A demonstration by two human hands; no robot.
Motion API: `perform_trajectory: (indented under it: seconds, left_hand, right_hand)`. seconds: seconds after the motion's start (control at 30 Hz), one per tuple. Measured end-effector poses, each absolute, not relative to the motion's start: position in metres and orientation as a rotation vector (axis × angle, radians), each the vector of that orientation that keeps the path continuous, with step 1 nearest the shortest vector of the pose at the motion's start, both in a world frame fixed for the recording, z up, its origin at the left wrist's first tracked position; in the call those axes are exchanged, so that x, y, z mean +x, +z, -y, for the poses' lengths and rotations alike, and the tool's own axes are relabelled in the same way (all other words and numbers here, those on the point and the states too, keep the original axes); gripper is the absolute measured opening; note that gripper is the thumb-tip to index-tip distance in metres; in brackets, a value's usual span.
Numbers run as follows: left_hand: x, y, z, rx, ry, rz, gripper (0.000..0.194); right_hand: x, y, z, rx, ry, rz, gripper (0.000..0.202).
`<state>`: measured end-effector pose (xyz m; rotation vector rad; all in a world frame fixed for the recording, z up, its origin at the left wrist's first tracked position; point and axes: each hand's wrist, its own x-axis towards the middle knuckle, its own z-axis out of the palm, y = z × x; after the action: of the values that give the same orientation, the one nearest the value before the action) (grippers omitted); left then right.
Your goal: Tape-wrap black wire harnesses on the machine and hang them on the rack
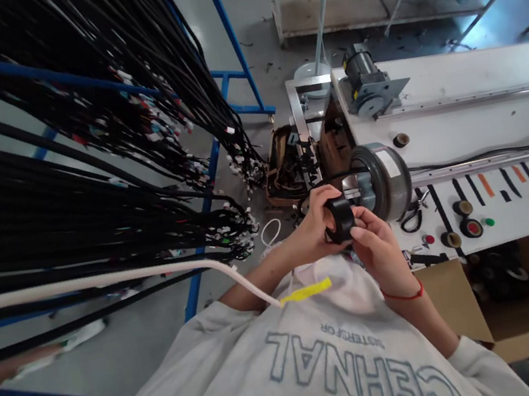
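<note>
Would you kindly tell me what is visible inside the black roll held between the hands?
Inside the black roll, a brown core shows at the end facing the left hand. The core's far end is hidden from view.

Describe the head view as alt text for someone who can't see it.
A person's left hand grips a black tape roll, with the right hand at its edge, before a pale shirt. To their right, a white bench carries scissors and more rolls; to their left, black cables crowd a blue frame.
</note>
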<state>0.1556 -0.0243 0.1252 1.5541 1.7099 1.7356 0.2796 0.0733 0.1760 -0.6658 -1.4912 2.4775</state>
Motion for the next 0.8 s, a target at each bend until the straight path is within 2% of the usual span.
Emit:
perform_trajectory:
  seconds: [0.23,0.37,0.5,0.6,0.7,0.8]
  left_hand:
    - [0.153,0.123,0.034,1.568,1.648,-1.79,0.082]
    - [0.147,0.13,0.044,1.49,1.464,-1.636,0.082]
    - [0.14,0.133,0.05,1.459,1.259,-1.532,0.079]
    - [0.136,0.128,0.047,1.447,1.11,-1.413,0.079]
    - [0.129,0.115,0.039,1.415,0.98,-1.139,0.085]
    - [0.121,0.089,0.026,1.286,0.844,-0.797,0.091]
  right_hand:
    - [0.271,0.162,-0.073,-0.737,2.396,1.591,0.027]
    - [0.276,0.167,-0.093,-0.631,1.991,1.998,0.028]
    - [0.279,0.182,-0.111,-0.255,1.513,2.508,0.025]
    - [0.284,0.181,-0.115,0.015,1.304,2.805,0.023]
    - [0.297,0.168,-0.114,0.06,1.377,2.848,0.028]
    - [0.314,0.144,-0.11,-0.202,1.783,2.623,0.034]
